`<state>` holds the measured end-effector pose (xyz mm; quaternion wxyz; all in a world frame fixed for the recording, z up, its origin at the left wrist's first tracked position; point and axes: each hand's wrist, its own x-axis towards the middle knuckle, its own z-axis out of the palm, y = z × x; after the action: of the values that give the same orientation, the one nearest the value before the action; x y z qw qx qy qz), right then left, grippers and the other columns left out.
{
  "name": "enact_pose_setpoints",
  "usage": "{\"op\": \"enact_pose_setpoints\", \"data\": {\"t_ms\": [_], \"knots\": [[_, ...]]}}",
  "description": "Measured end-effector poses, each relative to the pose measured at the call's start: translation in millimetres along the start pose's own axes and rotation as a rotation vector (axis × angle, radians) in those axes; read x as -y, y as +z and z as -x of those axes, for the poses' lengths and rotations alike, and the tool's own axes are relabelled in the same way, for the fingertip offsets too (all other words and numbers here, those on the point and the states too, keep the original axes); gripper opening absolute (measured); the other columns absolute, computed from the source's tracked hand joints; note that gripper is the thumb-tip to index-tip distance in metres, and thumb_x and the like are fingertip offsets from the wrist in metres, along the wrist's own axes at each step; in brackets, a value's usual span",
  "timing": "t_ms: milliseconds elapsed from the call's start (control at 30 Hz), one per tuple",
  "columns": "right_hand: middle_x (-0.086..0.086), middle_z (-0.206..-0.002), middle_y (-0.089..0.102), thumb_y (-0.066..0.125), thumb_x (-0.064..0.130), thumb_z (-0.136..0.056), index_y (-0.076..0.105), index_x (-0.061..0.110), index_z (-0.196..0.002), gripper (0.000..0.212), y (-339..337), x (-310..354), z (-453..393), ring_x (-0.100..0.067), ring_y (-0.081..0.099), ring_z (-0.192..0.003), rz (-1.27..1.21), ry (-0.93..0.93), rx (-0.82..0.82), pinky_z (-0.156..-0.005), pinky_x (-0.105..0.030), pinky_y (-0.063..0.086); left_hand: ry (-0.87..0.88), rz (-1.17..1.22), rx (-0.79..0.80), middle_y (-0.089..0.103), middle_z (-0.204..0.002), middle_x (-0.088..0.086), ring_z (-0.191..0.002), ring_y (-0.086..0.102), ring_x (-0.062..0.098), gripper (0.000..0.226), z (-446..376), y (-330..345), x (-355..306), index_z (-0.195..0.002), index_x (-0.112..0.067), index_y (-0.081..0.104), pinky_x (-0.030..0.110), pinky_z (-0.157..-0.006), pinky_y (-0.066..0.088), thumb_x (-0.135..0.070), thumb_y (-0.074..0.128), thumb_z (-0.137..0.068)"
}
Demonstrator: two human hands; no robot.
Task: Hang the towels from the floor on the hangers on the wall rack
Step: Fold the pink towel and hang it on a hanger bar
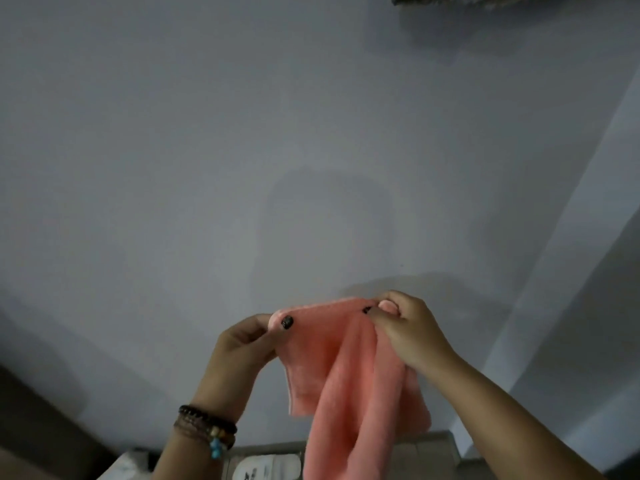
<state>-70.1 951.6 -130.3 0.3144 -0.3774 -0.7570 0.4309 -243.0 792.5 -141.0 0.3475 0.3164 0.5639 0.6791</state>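
Observation:
A pink towel (346, 368) hangs in front of a plain grey wall, held up by its top edge. My left hand (242, 348) pinches the towel's upper left corner between thumb and fingers. My right hand (405, 327) grips the upper right corner, fingers curled round the cloth. The towel's lower part drops out of the frame at the bottom. At the top right edge, the fuzzy grey hem of another towel (485, 0) shows. No hanger or rack is visible.
The grey wall (242, 133) fills most of the view, with a corner or door frame (571, 237) at the right. White slippers (266, 467) lie on the floor at the bottom. A dark piece of furniture (41, 427) stands at the lower left.

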Motion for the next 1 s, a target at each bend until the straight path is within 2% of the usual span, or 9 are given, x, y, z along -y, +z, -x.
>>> {"op": "enact_pose_setpoints", "data": {"t_ms": [67, 200, 333, 400, 500, 600, 700, 867, 1000], "knots": [[-0.002, -0.065, 0.062, 0.063, 0.009, -0.084, 0.067, 0.01, -0.077, 0.008, -2.0, 1.5, 5.6, -0.008, 0.051, -0.058, -0.118, 0.076, -0.037, -0.055, -0.023, 0.038, -0.015, 0.096, -0.026, 0.072, -0.098, 0.02, -0.086, 0.067, 0.023, 0.031, 5.0, 11.1, 0.8, -0.091, -0.001, 0.073, 0.029, -0.074, 0.056, -0.029, 0.071, -0.076], [-0.003, -0.074, 0.07, 0.056, 0.0, -0.088, 0.072, 0.017, -0.084, 0.023, -17.3, 6.8, 15.3, -0.01, 0.063, -0.068, -0.259, 0.144, 0.008, -0.06, -0.02, 0.046, 0.024, 0.082, -0.132, 0.07, -0.092, 0.023, -0.082, 0.065, 0.027, 0.032, 9.2, 30.1, -7.4, -0.09, -0.003, 0.073, 0.038, -0.075, 0.054, -0.032, 0.07, -0.077], [-0.01, -0.092, 0.074, 0.044, -0.018, -0.086, 0.067, 0.011, -0.105, 0.041, -42.3, 19.7, 25.4, -0.021, 0.072, -0.08, -0.463, 0.114, 0.345, -0.063, -0.025, 0.057, 0.042, 0.018, -0.138, 0.074, -0.095, 0.015, -0.089, 0.068, 0.025, 0.02, 10.9, 42.7, -19.5, -0.09, -0.014, 0.077, 0.043, -0.085, 0.053, -0.029, 0.066, -0.081], [-0.005, -0.1, 0.075, 0.044, -0.019, -0.086, 0.065, 0.012, -0.109, 0.044, -51.6, 24.4, 28.6, -0.018, 0.072, -0.091, -0.342, 0.008, 0.445, -0.068, -0.022, 0.056, 0.045, 0.007, -0.117, 0.074, -0.098, 0.012, -0.094, 0.069, 0.028, 0.016, 10.8, 47.2, -25.4, -0.094, -0.016, 0.077, 0.043, -0.085, 0.054, -0.019, 0.062, -0.089], [-0.002, -0.082, 0.076, 0.06, -0.003, -0.088, 0.072, 0.015, -0.092, 0.023, -60.9, 36.5, 31.0, -0.015, 0.073, -0.077, -0.155, -0.127, 0.357, -0.066, -0.018, 0.053, 0.072, 0.006, -0.069, 0.074, -0.101, 0.01, -0.097, 0.069, 0.028, 0.02, 10.8, 53.2, -33.6, -0.099, -0.017, 0.076, 0.04, -0.084, 0.055, -0.014, 0.058, -0.091], [-0.002, -0.071, 0.072, 0.065, 0.015, -0.086, 0.074, 0.02, -0.08, 0.011, -65.3, 51.6, 33.6, -0.016, 0.069, -0.065, -0.068, -0.221, 0.321, -0.06, -0.02, 0.051, 0.116, 0.024, -0.013, 0.074, -0.101, 0.012, -0.095, 0.07, 0.027, 0.024, 12.0, 61.9, -41.8, -0.099, -0.016, 0.077, 0.031, -0.079, 0.056, -0.026, 0.065, -0.081], [0.002, -0.073, 0.062, 0.067, 0.042, -0.074, 0.069, 0.022, -0.071, 0.021, -68.4, 63.2, 33.5, -0.014, 0.058, -0.066, 0.043, -0.339, 0.254, -0.066, -0.027, 0.047, 0.145, 0.063, 0.038, 0.074, -0.098, 0.015, -0.092, 0.071, 0.026, 0.032, 12.3, 70.4, -47.2, -0.095, -0.014, 0.077, 0.028, -0.078, 0.056, -0.033, 0.072, -0.071], [-0.013, -0.066, 0.047, 0.063, 0.023, -0.071, 0.06, 0.002, -0.066, 0.022, -76.1, 84.0, 30.1, -0.015, 0.048, -0.064, -0.267, -0.189, 0.408, -0.064, -0.027, 0.038, 0.143, 0.154, 0.123, 0.073, -0.1, 0.017, -0.091, 0.07, 0.025, 0.023, 10.0, 78.0, -54.7, -0.097, -0.011, 0.076, 0.031, -0.079, 0.056, -0.024, 0.071, -0.079], [-0.001, -0.073, 0.067, 0.068, 0.017, -0.083, 0.067, 0.024, -0.074, 0.012, -82.9, 93.2, 29.4, -0.012, 0.059, -0.07, -0.242, -0.147, 0.502, -0.069, -0.027, 0.046, 0.142, 0.158, 0.182, 0.072, -0.105, 0.017, -0.096, 0.07, 0.027, 0.022, 9.6, 81.3, -62.4, -0.1, -0.011, 0.075, 0.032, -0.08, 0.056, -0.021, 0.065, -0.084]]}}
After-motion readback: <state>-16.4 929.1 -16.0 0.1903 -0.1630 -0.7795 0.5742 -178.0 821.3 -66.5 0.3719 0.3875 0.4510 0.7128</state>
